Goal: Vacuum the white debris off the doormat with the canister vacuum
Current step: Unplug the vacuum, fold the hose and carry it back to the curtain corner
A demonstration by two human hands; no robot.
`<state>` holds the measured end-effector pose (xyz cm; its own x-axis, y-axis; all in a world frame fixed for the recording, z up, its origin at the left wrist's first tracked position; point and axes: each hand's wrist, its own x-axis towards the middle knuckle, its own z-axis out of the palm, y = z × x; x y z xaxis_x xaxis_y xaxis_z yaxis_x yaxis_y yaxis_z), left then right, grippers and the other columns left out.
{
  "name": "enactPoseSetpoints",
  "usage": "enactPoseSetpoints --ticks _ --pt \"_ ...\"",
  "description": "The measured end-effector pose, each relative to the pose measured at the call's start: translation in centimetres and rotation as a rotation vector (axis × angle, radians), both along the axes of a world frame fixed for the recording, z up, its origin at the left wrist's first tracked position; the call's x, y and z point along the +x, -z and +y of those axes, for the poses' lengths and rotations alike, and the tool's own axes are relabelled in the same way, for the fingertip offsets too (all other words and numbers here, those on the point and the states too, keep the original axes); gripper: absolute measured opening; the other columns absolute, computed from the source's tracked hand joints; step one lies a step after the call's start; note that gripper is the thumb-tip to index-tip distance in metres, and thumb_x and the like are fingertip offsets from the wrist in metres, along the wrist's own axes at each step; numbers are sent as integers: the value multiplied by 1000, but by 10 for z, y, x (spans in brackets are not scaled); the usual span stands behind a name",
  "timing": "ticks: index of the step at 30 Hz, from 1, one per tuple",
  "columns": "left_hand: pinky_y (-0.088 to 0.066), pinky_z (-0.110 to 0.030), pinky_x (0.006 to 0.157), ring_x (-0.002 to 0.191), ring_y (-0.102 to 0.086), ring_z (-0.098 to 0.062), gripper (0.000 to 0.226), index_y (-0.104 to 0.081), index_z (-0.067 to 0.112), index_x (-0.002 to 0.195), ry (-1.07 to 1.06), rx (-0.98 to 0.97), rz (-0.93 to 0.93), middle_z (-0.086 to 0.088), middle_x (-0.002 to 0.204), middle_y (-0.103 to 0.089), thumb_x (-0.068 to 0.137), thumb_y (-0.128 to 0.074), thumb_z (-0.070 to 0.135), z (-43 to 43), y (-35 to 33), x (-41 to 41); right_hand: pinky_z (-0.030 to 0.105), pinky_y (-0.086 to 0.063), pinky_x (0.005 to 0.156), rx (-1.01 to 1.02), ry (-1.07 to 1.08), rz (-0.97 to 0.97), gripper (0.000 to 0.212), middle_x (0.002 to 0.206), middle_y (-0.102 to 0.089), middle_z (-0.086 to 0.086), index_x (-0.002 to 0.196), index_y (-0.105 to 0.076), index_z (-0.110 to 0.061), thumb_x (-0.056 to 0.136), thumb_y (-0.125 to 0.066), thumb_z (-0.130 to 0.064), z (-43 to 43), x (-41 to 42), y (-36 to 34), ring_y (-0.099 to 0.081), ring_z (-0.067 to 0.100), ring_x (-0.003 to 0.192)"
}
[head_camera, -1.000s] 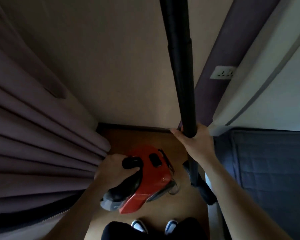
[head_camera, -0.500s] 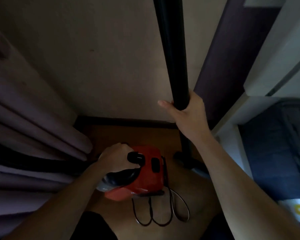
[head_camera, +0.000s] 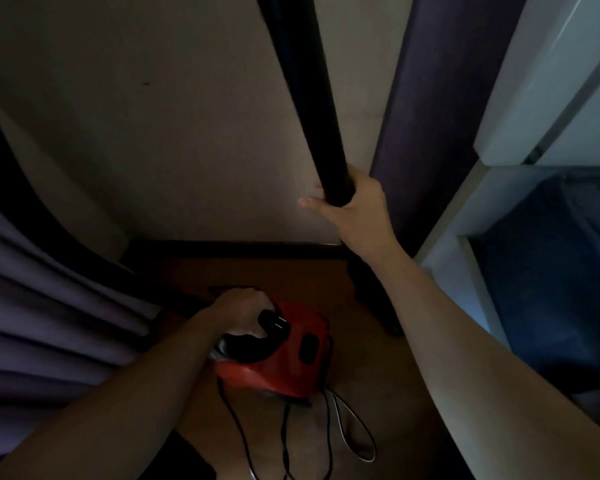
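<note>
Left hand (head_camera: 243, 311) grips canister vacuum (head_camera: 291, 365) handle, low; right hand (head_camera: 355, 204) wraps near-upright wand (head_camera: 309, 98) above. Doormat not in view.

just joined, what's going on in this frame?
A person's left hand grips the black handle of the red canister vacuum; its dark cord loops below. The right hand grips the long black vacuum tube, roughly upright near the wall. No doormat or debris in view; vacuuming hasn't started.

Dim corner here: beige wall (head_camera: 187, 133) beyond the right hand (head_camera: 357, 202), blue bedding (head_camera: 551, 271) to its right, purple curtain (head_camera: 49, 323) left of the left hand (head_camera: 243, 311), wooden floor (head_camera: 309, 278) beneath.
</note>
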<state>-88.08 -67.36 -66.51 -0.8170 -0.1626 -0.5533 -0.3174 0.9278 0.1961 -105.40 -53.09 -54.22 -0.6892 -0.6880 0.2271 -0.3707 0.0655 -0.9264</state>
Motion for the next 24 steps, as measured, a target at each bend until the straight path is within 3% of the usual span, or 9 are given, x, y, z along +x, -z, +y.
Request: enactPoseSetpoints --ticks 2,5,7,9,11,13,16,20,24 --pt "-40 -31 73 93 -63 -19 20 -60 25 76 80 -67 10 5 88 -66 76 -76 36 -2 3 -5 27 -55 79 93 -107 -19 39 96 -70 3 109 -67 -10 78 -88 -23 -4 -10 9 -67 18 94" --pt "-37 -37 86 103 -61 -19 24 -64 26 86 108 -140 37 7 100 -67 77 -76 44 -9 3 -8 5 -45 69 197 -294 3 26 85 -60 -16 91 -65 -21 78 -88 -16 -9 -15 19 -60 -4 83" --pt "-34 -38 86 101 -60 -18 29 -59 28 82 116 -178 50 10 96 -64 76 -75 51 -9 4 -5 14 -52 72 203 -348 41 23 81 -64 -10 80 -67 -20 77 -88 -15 -16 -14 26 -63 -5 79" --pt "-33 -39 88 103 -59 -17 34 -56 31 83 100 -220 48 12 95 -63 76 -73 60 -6 4 -1 33 -58 86 215 -379 81 25 94 -71 4 90 -71 -14 76 -89 -23 -23 -9 34 -69 13 94" --pt "-31 -40 91 108 -56 -18 43 -63 31 95 65 -268 51 10 104 -65 75 -69 68 -4 7 4 36 -55 83 226 -374 149 29 94 -66 8 87 -66 -14 77 -88 -29 -29 -6 38 -66 21 91" --pt "-30 -42 94 116 -50 -20 54 -65 31 107 -12 -304 51 7 115 -61 72 -67 72 -1 13 11 29 -51 71 209 -376 159 29 87 -63 7 84 -62 -13 81 -86 -30 -33 -4 40 -63 13 82" --pt "-25 -49 107 130 -34 -24 59 -59 33 121 -242 -347 113 2 133 -41 73 -73 63 8 20 25 5 -44 70 164 -411 57 28 82 -59 -17 86 -57 -34 86 -82 -20 -35 -6 38 -59 -15 74" --pt "-28 -53 111 140 -22 -31 80 -38 33 142 -667 -292 230 -7 151 -19 73 -79 37 28 18 42 16 -51 60 118 -379 10 27 74 -63 -9 92 -57 -33 88 -80 -19 -43 -11 42 -62 -4 60" --pt "-35 -46 107 132 -35 -42 77 -35 12 146 -1311 9 560 -19 145 -30 80 -73 18 58 14 52 7 -38 56 52 -234 107 37 68 -46 -17 76 -49 -36 88 -80 -21 -54 -2 43 -53 -10 59"
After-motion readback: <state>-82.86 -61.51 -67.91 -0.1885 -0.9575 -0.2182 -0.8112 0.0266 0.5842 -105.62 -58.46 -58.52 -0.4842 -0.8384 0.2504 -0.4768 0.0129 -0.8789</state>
